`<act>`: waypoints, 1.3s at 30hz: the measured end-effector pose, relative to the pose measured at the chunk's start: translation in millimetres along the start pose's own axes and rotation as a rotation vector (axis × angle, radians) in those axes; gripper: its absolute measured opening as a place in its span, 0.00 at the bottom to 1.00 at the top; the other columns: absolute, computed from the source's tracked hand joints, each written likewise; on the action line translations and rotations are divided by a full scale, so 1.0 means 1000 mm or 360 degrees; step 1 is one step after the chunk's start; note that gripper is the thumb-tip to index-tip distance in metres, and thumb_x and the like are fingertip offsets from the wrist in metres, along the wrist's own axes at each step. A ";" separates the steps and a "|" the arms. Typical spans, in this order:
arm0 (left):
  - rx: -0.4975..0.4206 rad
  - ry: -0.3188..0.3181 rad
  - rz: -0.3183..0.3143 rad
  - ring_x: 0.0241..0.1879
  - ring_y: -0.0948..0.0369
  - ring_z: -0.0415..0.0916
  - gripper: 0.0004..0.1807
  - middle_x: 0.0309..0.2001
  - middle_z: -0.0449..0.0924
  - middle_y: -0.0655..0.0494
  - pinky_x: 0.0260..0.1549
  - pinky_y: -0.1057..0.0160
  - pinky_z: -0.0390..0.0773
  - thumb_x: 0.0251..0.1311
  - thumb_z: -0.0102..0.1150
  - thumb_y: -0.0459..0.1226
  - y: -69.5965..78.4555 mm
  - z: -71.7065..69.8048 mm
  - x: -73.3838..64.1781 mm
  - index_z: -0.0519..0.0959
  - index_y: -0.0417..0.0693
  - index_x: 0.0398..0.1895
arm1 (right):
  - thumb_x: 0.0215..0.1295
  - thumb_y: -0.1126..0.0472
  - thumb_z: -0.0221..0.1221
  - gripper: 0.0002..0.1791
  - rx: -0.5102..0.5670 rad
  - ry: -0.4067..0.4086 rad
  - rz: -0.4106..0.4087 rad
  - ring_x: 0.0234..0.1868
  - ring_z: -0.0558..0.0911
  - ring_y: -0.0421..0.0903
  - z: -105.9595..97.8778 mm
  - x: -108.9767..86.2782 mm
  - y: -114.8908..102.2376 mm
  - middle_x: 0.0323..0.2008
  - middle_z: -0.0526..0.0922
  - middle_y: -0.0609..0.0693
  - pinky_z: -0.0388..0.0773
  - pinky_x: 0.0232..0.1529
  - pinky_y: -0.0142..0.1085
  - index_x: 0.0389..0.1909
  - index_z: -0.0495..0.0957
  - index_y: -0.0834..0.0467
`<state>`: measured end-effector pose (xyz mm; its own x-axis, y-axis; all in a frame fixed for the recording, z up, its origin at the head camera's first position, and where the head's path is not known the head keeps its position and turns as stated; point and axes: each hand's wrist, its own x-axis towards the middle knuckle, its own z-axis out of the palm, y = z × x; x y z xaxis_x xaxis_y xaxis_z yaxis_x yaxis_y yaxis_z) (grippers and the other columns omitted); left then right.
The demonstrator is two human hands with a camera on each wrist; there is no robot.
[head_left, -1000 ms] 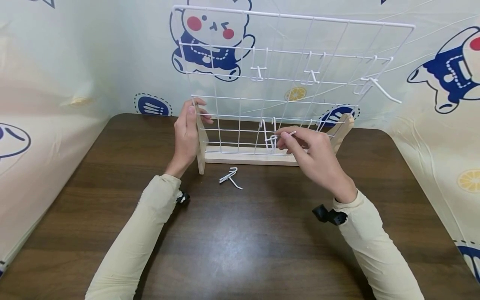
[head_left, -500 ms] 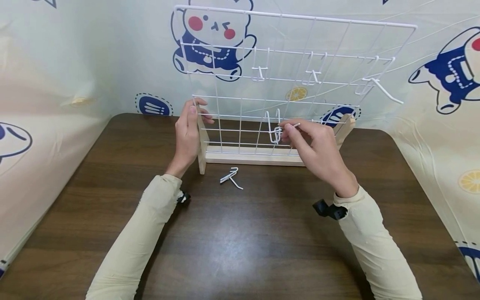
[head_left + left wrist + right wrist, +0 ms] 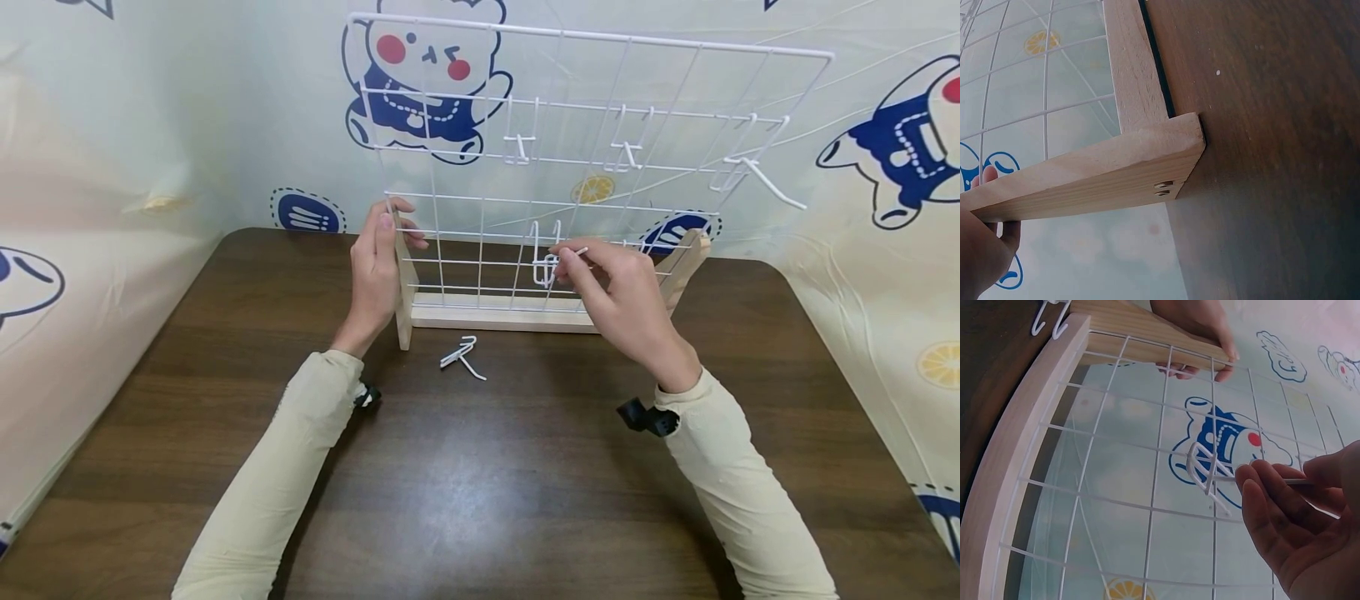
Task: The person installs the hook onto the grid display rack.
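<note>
A white wire grid rack (image 3: 592, 34) on a wooden base stands on the table. My left hand (image 3: 375, 262) grips its left wooden side (image 3: 1085, 181), thumb in front and fingers behind. Between the thumb and fingers of my right hand (image 3: 626, 287) is the arm of a white wire hook (image 3: 1192, 464). The two upright prongs of that hook are in front of the lower grid; whether they touch a wire is unclear. A second white hook (image 3: 459, 355) lies on the table before the rack.
Along an upper wire hang three white hooks: a left one (image 3: 519, 148), a middle one (image 3: 626, 154) and a right one (image 3: 772, 187) with its arm sticking out. The rack's right wooden side (image 3: 686, 262) stands behind my right hand. A printed cloth (image 3: 225, 108) backs the table (image 3: 480, 483).
My right hand has lifted the hook a little up the grid, then shifted slightly left. The left hand has stayed on the wooden side.
</note>
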<state>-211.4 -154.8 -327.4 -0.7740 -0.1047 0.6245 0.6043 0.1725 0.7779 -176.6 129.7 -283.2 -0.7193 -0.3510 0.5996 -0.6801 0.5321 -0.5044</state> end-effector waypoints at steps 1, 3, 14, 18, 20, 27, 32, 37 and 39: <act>0.0000 0.0000 0.0001 0.38 0.37 0.77 0.19 0.38 0.76 0.28 0.51 0.50 0.76 0.78 0.30 0.35 0.000 0.000 0.000 0.71 0.33 0.54 | 0.75 0.62 0.54 0.13 -0.0008 -0.0003 -0.0002 0.33 0.85 0.45 0.001 0.000 0.000 0.33 0.87 0.52 0.80 0.37 0.30 0.46 0.85 0.64; 0.0003 -0.0002 0.0003 0.38 0.37 0.78 0.19 0.38 0.76 0.29 0.51 0.50 0.76 0.78 0.30 0.36 -0.001 0.000 0.000 0.71 0.33 0.54 | 0.75 0.62 0.54 0.13 -0.0019 -0.0009 -0.0003 0.33 0.84 0.44 0.002 -0.001 -0.001 0.33 0.87 0.52 0.81 0.37 0.32 0.45 0.85 0.64; 0.0006 -0.0005 0.0007 0.38 0.37 0.77 0.18 0.38 0.76 0.29 0.51 0.50 0.75 0.78 0.31 0.36 -0.001 0.000 0.000 0.72 0.34 0.53 | 0.73 0.62 0.56 0.12 -0.0099 -0.0077 -0.0096 0.35 0.83 0.43 0.013 -0.010 -0.001 0.38 0.87 0.53 0.80 0.38 0.40 0.47 0.84 0.64; -0.0002 0.0008 0.0022 0.37 0.36 0.78 0.19 0.37 0.77 0.28 0.48 0.50 0.76 0.78 0.31 0.35 0.000 0.000 0.000 0.71 0.31 0.53 | 0.72 0.61 0.58 0.12 -0.0117 -0.0132 -0.0101 0.34 0.82 0.43 0.016 -0.015 -0.001 0.40 0.87 0.52 0.78 0.36 0.39 0.48 0.85 0.62; -0.0006 0.0012 0.0030 0.36 0.35 0.78 0.19 0.37 0.77 0.28 0.47 0.50 0.76 0.78 0.31 0.35 0.000 0.000 0.000 0.70 0.28 0.53 | 0.72 0.61 0.58 0.12 -0.0127 -0.0165 -0.0100 0.33 0.82 0.43 0.019 -0.019 0.000 0.39 0.87 0.52 0.77 0.35 0.38 0.49 0.84 0.62; -0.0022 0.0011 0.0028 0.36 0.35 0.78 0.19 0.37 0.76 0.27 0.46 0.49 0.76 0.78 0.31 0.35 0.000 0.001 0.001 0.70 0.26 0.53 | 0.72 0.63 0.57 0.13 -0.0099 -0.0315 -0.0054 0.33 0.81 0.42 0.030 -0.031 0.005 0.41 0.86 0.53 0.80 0.35 0.39 0.52 0.82 0.63; -0.0045 0.0018 0.0038 0.36 0.34 0.77 0.20 0.37 0.76 0.26 0.44 0.47 0.77 0.78 0.31 0.34 -0.001 0.001 0.001 0.70 0.25 0.53 | 0.73 0.63 0.55 0.16 -0.0041 -0.0435 0.0005 0.34 0.82 0.41 0.039 -0.038 0.005 0.41 0.86 0.52 0.82 0.37 0.39 0.59 0.78 0.62; -0.0055 0.0021 0.0043 0.35 0.34 0.77 0.20 0.37 0.76 0.25 0.44 0.48 0.77 0.77 0.31 0.34 -0.002 0.001 0.001 0.70 0.25 0.53 | 0.74 0.62 0.54 0.19 -0.0046 -0.0444 -0.0057 0.32 0.78 0.39 0.040 -0.040 0.002 0.42 0.84 0.49 0.79 0.36 0.37 0.62 0.76 0.57; -0.0054 0.0019 0.0033 0.36 0.34 0.77 0.20 0.37 0.76 0.26 0.44 0.49 0.78 0.77 0.31 0.34 -0.002 0.001 0.001 0.70 0.25 0.53 | 0.74 0.62 0.54 0.18 -0.0068 -0.0442 -0.0098 0.27 0.75 0.38 0.040 -0.041 0.000 0.36 0.83 0.46 0.77 0.33 0.35 0.62 0.76 0.55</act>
<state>-213.6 -154.3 -327.8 -0.7589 -0.1132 0.6413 0.6266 0.1412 0.7664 -152.5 113.2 -332.5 -0.6919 -0.5782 0.4323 -0.7215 0.5329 -0.4421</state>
